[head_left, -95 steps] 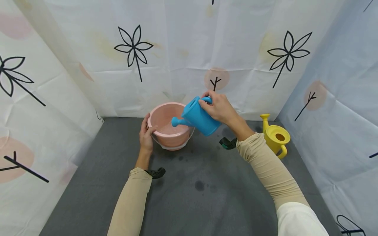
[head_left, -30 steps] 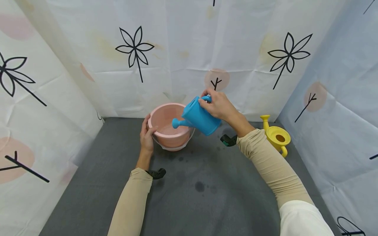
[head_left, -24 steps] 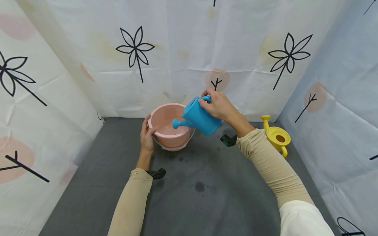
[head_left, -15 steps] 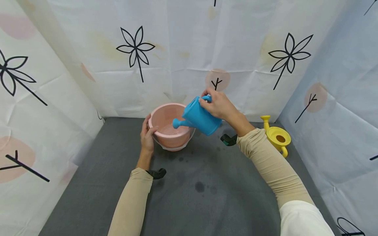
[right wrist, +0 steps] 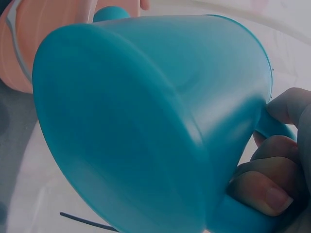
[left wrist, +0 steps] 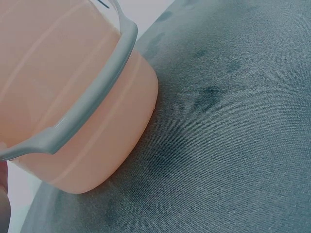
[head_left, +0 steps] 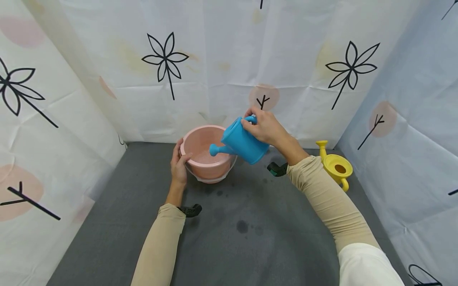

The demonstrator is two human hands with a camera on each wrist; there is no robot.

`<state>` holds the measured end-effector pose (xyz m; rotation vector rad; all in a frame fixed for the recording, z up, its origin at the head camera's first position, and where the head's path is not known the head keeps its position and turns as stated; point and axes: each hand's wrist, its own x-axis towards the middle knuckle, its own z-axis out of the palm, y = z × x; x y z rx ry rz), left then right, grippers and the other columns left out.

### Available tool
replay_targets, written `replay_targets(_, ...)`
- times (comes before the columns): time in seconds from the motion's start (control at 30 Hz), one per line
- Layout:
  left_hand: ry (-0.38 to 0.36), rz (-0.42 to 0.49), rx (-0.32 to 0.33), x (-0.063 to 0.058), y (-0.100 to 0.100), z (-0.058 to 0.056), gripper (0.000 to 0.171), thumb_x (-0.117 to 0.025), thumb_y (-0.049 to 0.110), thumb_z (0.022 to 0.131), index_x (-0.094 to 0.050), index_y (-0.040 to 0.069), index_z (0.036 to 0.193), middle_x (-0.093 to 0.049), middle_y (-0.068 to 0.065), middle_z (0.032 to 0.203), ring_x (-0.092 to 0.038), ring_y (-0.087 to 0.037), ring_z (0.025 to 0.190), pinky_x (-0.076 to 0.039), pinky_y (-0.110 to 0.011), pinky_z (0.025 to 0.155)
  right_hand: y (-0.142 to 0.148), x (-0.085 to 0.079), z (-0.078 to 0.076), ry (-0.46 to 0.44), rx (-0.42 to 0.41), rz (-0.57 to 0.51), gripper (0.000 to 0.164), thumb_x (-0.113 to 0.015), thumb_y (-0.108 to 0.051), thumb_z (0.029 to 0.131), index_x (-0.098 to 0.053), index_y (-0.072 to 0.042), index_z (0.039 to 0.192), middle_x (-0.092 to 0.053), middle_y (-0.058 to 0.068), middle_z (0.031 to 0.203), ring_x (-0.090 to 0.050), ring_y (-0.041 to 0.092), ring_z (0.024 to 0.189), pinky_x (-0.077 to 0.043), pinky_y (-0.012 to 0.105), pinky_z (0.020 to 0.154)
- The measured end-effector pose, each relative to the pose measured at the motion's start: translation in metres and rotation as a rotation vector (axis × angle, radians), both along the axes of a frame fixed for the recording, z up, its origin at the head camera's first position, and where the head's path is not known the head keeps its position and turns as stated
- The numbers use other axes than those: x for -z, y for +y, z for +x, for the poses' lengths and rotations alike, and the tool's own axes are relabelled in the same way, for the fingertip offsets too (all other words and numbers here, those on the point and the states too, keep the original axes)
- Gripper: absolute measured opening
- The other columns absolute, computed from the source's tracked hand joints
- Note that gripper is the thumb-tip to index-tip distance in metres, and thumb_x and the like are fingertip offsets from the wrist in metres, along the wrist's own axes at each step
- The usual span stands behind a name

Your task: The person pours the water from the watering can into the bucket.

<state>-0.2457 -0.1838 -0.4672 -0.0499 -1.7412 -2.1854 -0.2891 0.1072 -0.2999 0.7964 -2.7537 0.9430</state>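
Observation:
A pink bucket (head_left: pixel 209 171) stands on the grey cloth, its pale handle (left wrist: pixel 92 102) hanging down along the near side. My left hand (head_left: pixel 177 163) grips its left rim, thumb at the front edge and fingers round the outside. Tipped toward the bucket is a blue watering can (head_left: pixel 245 141), its spout head (head_left: pixel 214 149) over the opening. My right hand (head_left: pixel 264 128) holds this can by its handle, fingers curled through the loop, as the right wrist view also shows of the can's base (right wrist: pixel 116 126). Whether water is flowing is too small to tell.
A yellow watering can (head_left: pixel 335 165) stands at the far right, beside my right forearm. Dark wet spots (head_left: pixel 242 226) mark the grey cloth (head_left: pixel 222 254). White patterned fabric walls (head_left: pixel 222 51) enclose the back and both sides.
Over the earlier frames my right forearm rises slightly, the blue watering can staying tilted over the bucket. My left hand keeps its grip on the rim. The head view shifts a little.

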Motion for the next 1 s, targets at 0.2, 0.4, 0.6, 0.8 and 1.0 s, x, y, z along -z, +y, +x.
replay_targets(0.2, -0.001, -0.005, 0.001, -0.0008, -0.0002, 0.001, 0.066, -0.048, -0.003, 0.096, -0.034, 0.009, 0.16, -0.029, -0.006, 0.169, -0.026, -0.019, 0.157, -0.029, -0.035, 0.124, -0.0005, 0.0003, -0.0004, -0.007, 0.002, 0.007, 0.029, -0.054, -0.026, 0.105, -0.057, 0.0, 0.119, -0.04, 0.005, 0.07, -0.047, 0.025, 0.07, -0.038, 0.038, 0.068)
replay_targets(0.4, 0.01, -0.006, 0.013, -0.0006, -0.0004, 0.0006, 0.066, -0.047, -0.004, 0.096, -0.031, 0.005, 0.16, -0.027, -0.007, 0.17, -0.024, -0.02, 0.158, -0.024, -0.044, 0.128, -0.0008, -0.0015, 0.0, -0.023, 0.012, 0.019, 0.03, -0.054, -0.026, 0.105, -0.057, -0.001, 0.12, -0.042, 0.006, 0.073, -0.048, 0.026, 0.073, -0.038, 0.039, 0.07)
replay_targets(0.6, 0.016, -0.005, 0.024, -0.0007, -0.0002, -0.0004, 0.066, -0.047, -0.003, 0.097, -0.031, 0.007, 0.161, -0.026, -0.007, 0.17, -0.023, -0.02, 0.158, -0.023, -0.043, 0.128, -0.0013, -0.0027, -0.0002, -0.029, 0.011, 0.026, 0.03, -0.053, -0.027, 0.105, -0.056, -0.001, 0.121, -0.043, 0.007, 0.074, -0.048, 0.026, 0.073, -0.038, 0.039, 0.071)
replay_targets(0.8, 0.005, 0.002, 0.025, -0.0014, -0.0008, -0.0013, 0.066, -0.048, -0.003, 0.097, -0.032, 0.007, 0.16, -0.027, -0.008, 0.17, -0.024, -0.019, 0.158, -0.028, -0.034, 0.125, -0.0023, -0.0023, -0.0017, 0.001, 0.0, 0.034, 0.028, -0.053, -0.027, 0.105, -0.056, -0.002, 0.118, -0.037, 0.004, 0.068, -0.047, 0.024, 0.067, -0.037, 0.037, 0.066)
replay_targets(1.0, 0.004, 0.014, 0.02, -0.0018, -0.001, -0.0007, 0.066, -0.048, -0.004, 0.097, -0.032, 0.005, 0.16, -0.027, -0.008, 0.17, -0.023, -0.019, 0.158, -0.026, -0.035, 0.126, -0.0036, -0.0026, -0.0004, 0.006, -0.007, 0.029, 0.027, -0.054, -0.026, 0.105, -0.057, -0.002, 0.117, -0.034, 0.002, 0.065, -0.044, 0.022, 0.063, -0.036, 0.036, 0.063)
